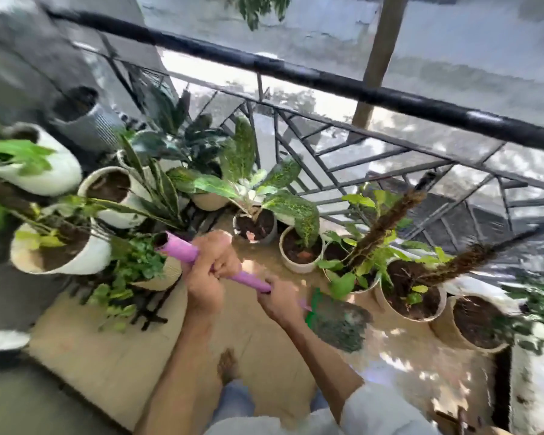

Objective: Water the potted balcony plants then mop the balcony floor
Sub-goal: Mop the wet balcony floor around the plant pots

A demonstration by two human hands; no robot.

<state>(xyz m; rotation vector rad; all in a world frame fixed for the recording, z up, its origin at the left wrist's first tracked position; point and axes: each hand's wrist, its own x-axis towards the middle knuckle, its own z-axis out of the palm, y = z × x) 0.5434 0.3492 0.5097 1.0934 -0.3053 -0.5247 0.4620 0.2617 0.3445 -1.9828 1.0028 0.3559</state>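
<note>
We grip a purple mop handle point(201, 262) with both hands, left hand point(211, 271) higher, right hand point(280, 298) lower, its dark mop head point(336, 324) resting on the tan balcony floor point(107, 356) beside potted plants point(255, 196).

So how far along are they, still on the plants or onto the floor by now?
Onto the floor, it seems. Both the left hand and right hand grip a purple mop handle, its dark shaggy mop head on the tan balcony floor tiles. The soil in the white round pots looks dark, perhaps already watered, though blur leaves that unsure. No wet streaks show, so most mopping probably remains.
</note>
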